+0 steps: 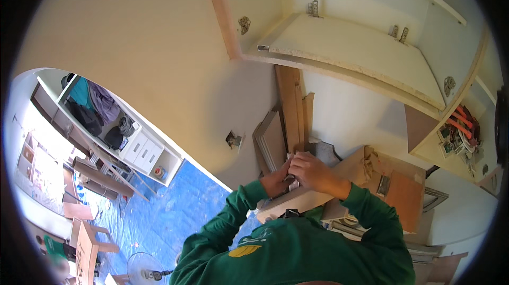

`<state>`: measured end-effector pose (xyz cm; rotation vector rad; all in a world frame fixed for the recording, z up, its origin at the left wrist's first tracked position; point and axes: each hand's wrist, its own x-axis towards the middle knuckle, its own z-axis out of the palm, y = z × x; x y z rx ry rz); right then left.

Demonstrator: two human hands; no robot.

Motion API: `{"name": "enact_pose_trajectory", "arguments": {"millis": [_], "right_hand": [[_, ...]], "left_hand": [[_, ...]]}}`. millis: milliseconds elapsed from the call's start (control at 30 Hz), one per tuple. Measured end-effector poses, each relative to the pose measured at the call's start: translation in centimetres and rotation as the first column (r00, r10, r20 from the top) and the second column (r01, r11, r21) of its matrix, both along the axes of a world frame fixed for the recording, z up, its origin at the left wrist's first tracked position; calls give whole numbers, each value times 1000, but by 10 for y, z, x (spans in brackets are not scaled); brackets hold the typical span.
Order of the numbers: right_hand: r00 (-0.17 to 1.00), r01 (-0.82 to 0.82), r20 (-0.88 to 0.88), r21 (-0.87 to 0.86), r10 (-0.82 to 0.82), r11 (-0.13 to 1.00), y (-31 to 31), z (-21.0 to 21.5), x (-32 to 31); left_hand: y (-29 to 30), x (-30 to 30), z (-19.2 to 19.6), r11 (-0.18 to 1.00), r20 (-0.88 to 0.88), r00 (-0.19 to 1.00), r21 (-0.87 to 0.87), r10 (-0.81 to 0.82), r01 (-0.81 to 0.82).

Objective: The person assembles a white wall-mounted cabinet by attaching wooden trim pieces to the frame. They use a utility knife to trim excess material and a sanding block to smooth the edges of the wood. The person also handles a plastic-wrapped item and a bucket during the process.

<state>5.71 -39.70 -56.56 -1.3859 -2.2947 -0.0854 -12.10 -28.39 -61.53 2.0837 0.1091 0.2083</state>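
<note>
My left hand [274,182] and my right hand [314,172] meet in front of my chest, fingers bent and pressed together. Between the fingertips is something small and pale, mostly hidden, whose kind I cannot make out. Both forearms are in green sleeves. Just below the hands runs the light edge of a wooden board [286,204]. Beyond them, several pale panels [271,137] and long wooden planks [289,102] lean against the wall. A dark grey flat piece [326,151] stands behind my right hand.
A white cabinet [339,76] with a loose panel [355,46] juts out above. Orange-handled tools [462,121] lie in a compartment at right. A brown wooden box [401,197] stands right of me. Blue sheeting [180,211] covers the floor, with a fan [146,270]. Another person [55,248] is at far left.
</note>
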Motion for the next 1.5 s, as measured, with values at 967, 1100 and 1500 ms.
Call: {"name": "enact_pose_trajectory", "arguments": {"millis": [967, 1100, 1500], "right_hand": [[805, -144, 525, 627, -278, 766, 138, 285, 254], [883, -73, 418, 572, -214, 817, 140, 272, 236], [922, -8, 348, 456, -171, 890, 146, 258, 234]], "left_hand": [[238, 116, 230, 252, 947, 303, 269, 105, -929], [244, 106, 186, 259, 911, 381, 334, 159, -906], [246, 118, 284, 173, 929, 364, 349, 61, -921]]}}
